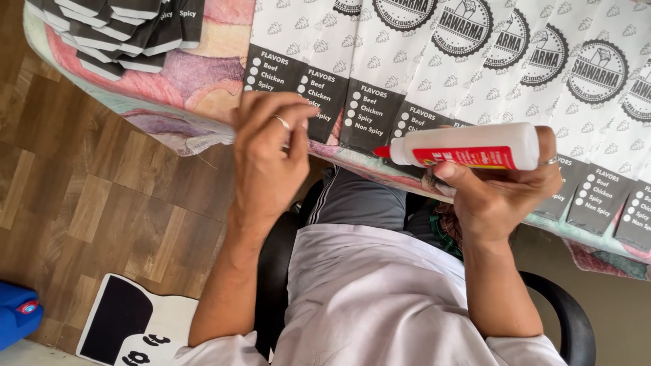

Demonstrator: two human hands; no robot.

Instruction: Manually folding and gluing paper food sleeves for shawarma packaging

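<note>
Head view: right hand (498,190) clasped around white glue bottle (468,146), red nozzle toward pinching left hand (268,152).

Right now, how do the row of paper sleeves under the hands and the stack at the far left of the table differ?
The row of sleeves lies fanned out flat, each overlapping the next, white patterned faces showing; the stack is bunched tight, showing mostly dark ends. The left hand touches the row's edge and the right hand holds a glue bottle over it; no hand is near the stack. Both rest on the same colourful tablecloth.
</note>
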